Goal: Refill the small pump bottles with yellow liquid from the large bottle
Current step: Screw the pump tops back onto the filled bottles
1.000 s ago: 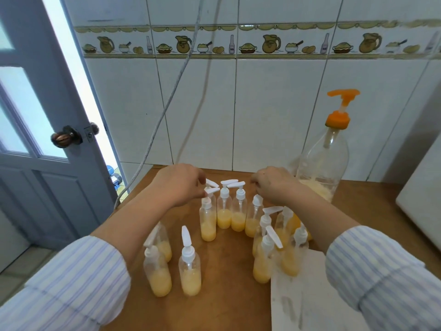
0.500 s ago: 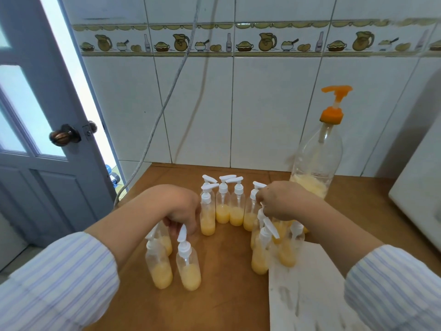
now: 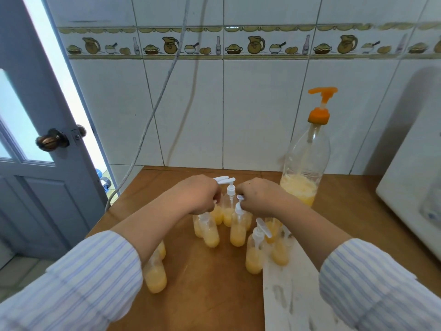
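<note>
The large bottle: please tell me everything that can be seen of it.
The large bottle is clear plastic with an orange pump on top and a tube running down inside. It stands upright at the back right of the wooden table, near the tiled wall. Only its bottom part holds yellow liquid. Neither hand touches it.

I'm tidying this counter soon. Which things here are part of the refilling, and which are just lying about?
Job: small pump bottles, large bottle, left hand, right hand.
Lying about: white appliance, pale board, hanging cable.
</note>
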